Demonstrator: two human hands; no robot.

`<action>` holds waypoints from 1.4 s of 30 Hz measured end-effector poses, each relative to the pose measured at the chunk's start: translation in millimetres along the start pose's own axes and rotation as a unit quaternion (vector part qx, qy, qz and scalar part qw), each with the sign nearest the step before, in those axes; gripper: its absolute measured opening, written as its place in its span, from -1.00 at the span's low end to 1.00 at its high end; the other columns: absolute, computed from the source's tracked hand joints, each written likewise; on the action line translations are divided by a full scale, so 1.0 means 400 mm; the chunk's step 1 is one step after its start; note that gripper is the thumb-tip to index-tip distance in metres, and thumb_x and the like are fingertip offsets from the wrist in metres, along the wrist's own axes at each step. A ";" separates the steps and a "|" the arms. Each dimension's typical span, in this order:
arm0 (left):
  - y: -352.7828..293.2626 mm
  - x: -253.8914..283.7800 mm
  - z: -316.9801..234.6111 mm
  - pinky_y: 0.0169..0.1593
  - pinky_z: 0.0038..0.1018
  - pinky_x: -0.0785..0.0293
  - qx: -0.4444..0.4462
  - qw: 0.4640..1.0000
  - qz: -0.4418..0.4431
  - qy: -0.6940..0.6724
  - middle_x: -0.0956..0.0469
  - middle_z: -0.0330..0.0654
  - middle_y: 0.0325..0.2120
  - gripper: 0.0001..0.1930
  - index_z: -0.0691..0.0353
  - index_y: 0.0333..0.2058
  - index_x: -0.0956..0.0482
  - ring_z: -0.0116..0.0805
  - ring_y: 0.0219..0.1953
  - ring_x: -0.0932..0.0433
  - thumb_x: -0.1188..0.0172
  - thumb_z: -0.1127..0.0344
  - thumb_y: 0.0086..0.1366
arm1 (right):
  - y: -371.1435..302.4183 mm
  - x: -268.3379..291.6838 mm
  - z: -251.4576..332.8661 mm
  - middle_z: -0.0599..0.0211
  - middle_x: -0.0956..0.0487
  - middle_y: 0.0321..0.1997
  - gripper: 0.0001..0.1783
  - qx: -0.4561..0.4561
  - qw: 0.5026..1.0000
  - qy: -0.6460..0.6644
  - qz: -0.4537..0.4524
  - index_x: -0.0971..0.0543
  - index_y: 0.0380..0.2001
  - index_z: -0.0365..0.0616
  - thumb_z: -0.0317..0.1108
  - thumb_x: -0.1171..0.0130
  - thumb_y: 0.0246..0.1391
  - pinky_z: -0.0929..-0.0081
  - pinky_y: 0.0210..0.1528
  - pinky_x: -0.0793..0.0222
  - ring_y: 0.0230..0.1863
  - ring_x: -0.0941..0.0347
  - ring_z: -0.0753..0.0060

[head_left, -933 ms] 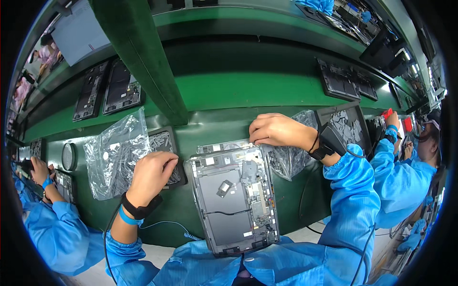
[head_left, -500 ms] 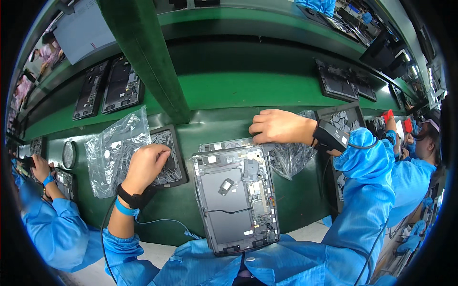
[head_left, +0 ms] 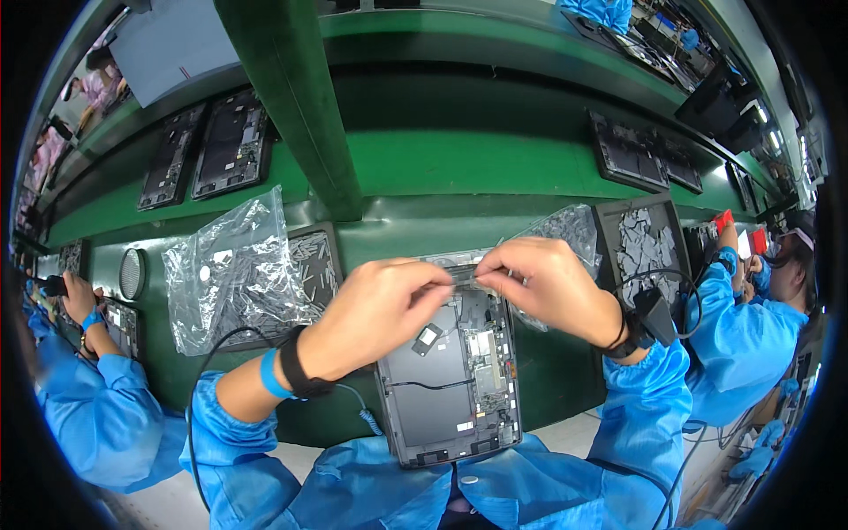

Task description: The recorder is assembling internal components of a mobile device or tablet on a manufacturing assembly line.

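An opened tablet [head_left: 424, 367] with a bare circuit board along its right side lies in front of me. A small dark square part [head_left: 427, 339] and a black cable [head_left: 433, 384] rest on its grey panel. Over its far edge my left hand [head_left: 375, 309] and my right hand [head_left: 561, 287] meet fingertip to fingertip, both pinched. A thin dark strip [head_left: 464, 275] runs between the two pinches; its exact kind is too small to tell. Another grey-silver device edge [head_left: 455, 259] shows behind the fingers, mostly hidden.
To the left are a clear plastic bag [head_left: 225, 287] of dark strips and a black tray [head_left: 332, 256] of strips. On the right stand a second bag [head_left: 570, 230] and a black tray [head_left: 605, 216] of grey pieces. Co-workers sit on both sides. A green post [head_left: 296, 106] rises ahead.
My left hand has come right from the left tray and bag to above the tablet. My right hand has drawn nearer to meet it, and the right tray is now uncovered.
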State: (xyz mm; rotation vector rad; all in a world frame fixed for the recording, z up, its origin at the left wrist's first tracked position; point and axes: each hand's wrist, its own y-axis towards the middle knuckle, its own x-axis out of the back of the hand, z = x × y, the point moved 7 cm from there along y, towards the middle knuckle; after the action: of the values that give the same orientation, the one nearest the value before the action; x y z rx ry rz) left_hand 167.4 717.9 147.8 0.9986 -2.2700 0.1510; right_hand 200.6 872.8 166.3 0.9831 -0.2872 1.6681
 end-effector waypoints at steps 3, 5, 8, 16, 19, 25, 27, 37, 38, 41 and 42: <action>0.016 -0.030 -0.013 -0.35 -0.47 -0.57 0.056 0.994 0.040 -0.090 -0.65 -0.05 -0.42 -0.82 0.31 -0.22 -0.65 -0.28 -0.42 -0.66 -0.26 0.39 0.22 | -0.015 -0.001 0.033 0.15 -0.60 -0.44 -0.92 0.013 1.000 -0.015 0.000 -0.58 -0.42 -0.20 -0.44 -0.25 -0.02 0.25 -0.31 -0.48 -0.36 -0.57 0.04; 0.016 -0.038 -0.019 -0.35 -0.50 -0.55 0.051 0.994 0.042 -0.088 -0.65 -0.07 -0.43 -0.84 0.34 -0.25 -0.65 -0.34 -0.43 -0.65 -0.26 0.39 0.24 | -0.018 0.000 0.037 0.14 -0.60 -0.46 -0.92 -0.004 1.000 -0.005 0.012 -0.58 -0.44 -0.21 -0.45 -0.25 -0.04 0.23 -0.32 -0.49 -0.37 -0.56 0.01; 0.012 -0.036 -0.044 -0.36 -0.53 -0.54 -0.046 0.999 0.016 0.011 -0.64 -0.07 -0.44 -0.87 0.36 -0.29 -0.64 -0.43 -0.45 -0.61 -0.25 0.40 0.25 | -0.023 -0.004 0.033 0.13 -0.61 -0.47 -0.91 -0.028 0.999 -0.006 0.031 -0.59 -0.43 -0.22 -0.45 -0.27 -0.03 0.26 -0.36 -0.49 -0.43 -0.57 0.05; -0.004 -0.055 0.012 -0.37 -0.61 -0.51 0.128 0.948 0.041 -0.288 -0.63 -0.19 -0.45 -0.82 0.36 -0.25 -0.61 -0.54 -0.42 -0.58 -0.15 0.34 0.39 | -0.075 -0.010 -0.027 0.40 -0.64 -0.48 -0.88 -0.201 0.946 0.252 -0.040 -0.64 -0.31 -0.25 -0.41 -0.25 0.14 0.68 -0.39 -0.45 -0.42 -0.52 0.76; -0.011 -0.060 0.004 -0.35 -0.61 -0.49 0.143 0.946 0.038 -0.288 -0.63 -0.24 -0.46 -0.82 0.35 -0.27 -0.62 -0.58 -0.42 -0.56 -0.16 0.33 0.38 | -0.075 -0.020 -0.008 0.39 -0.64 -0.48 -0.89 -0.155 0.950 0.265 -0.060 -0.64 -0.31 -0.25 -0.43 -0.26 0.12 0.68 -0.40 -0.44 -0.45 -0.52 0.75; -0.010 -0.055 -0.002 -0.23 -0.59 -0.53 0.112 0.923 -0.047 -0.365 -0.63 -0.20 -0.31 -0.87 0.38 -0.23 -0.63 -0.54 -0.28 -0.58 -0.22 0.44 0.32 | -0.101 -0.058 -0.038 0.40 -0.65 -0.39 -0.88 -0.181 0.898 0.377 -0.140 -0.62 -0.30 -0.27 -0.42 -0.25 0.17 0.69 -0.33 -0.47 -0.38 -0.55 0.71; -0.006 -0.065 0.004 -0.19 -0.58 -0.54 0.074 0.913 -0.071 -0.396 -0.62 -0.18 -0.27 -0.88 0.39 -0.22 -0.62 -0.51 -0.23 -0.57 -0.23 0.47 0.31 | -0.108 -0.075 -0.031 0.38 -0.66 -0.36 -0.88 -0.179 0.869 0.431 -0.163 -0.61 -0.29 -0.28 -0.43 -0.24 0.18 0.69 -0.31 -0.47 -0.35 -0.56 0.68; 0.002 -0.084 -0.007 -0.03 -0.51 -0.58 0.071 0.906 -0.045 -0.414 -0.63 -0.09 -0.18 -0.79 0.41 -0.12 -0.61 -0.40 -0.15 -0.61 -0.24 0.52 0.27 | -0.123 -0.074 -0.013 0.30 -0.67 -0.38 -0.92 -0.131 0.927 0.265 -0.232 -0.63 -0.31 -0.27 -0.51 -0.27 0.11 0.66 -0.33 -0.48 -0.34 -0.60 0.61; 0.002 -0.079 -0.008 -0.04 -0.51 -0.59 0.047 0.923 -0.056 -0.377 -0.64 -0.09 -0.19 -0.80 0.41 -0.13 -0.61 -0.41 -0.15 -0.62 -0.24 0.53 0.26 | -0.122 -0.071 -0.017 0.30 -0.67 -0.38 -0.92 -0.131 0.927 0.265 -0.233 -0.63 -0.31 -0.27 -0.51 -0.27 0.11 0.66 -0.33 -0.48 -0.34 -0.60 0.61; 0.007 -0.077 -0.011 -0.08 -0.52 -0.60 0.008 0.944 -0.094 -0.318 -0.65 -0.09 -0.22 -0.82 0.42 -0.17 -0.63 -0.43 -0.18 -0.63 -0.25 0.52 0.25 | -0.118 -0.056 0.006 0.28 -0.66 -0.41 -0.90 -0.060 0.960 0.104 -0.255 -0.66 -0.31 -0.24 -0.51 -0.30 0.05 0.60 -0.40 -0.44 -0.42 -0.60 0.50; 0.009 -0.073 -0.014 -0.10 -0.52 -0.61 -0.007 0.947 -0.121 -0.297 -0.66 -0.09 -0.25 -0.84 0.42 -0.19 -0.64 -0.44 -0.21 -0.64 -0.26 0.52 0.25 | -0.119 -0.058 0.001 0.28 -0.66 -0.42 -0.88 -0.058 0.951 0.132 -0.272 -0.66 -0.31 -0.22 -0.51 -0.31 0.03 0.56 -0.43 -0.41 -0.46 -0.57 0.46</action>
State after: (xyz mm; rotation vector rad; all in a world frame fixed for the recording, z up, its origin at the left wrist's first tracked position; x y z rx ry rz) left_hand 182.5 740.6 135.2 1.4531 -2.6342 -0.3124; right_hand 243.8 873.0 135.6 0.6603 0.0658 1.2376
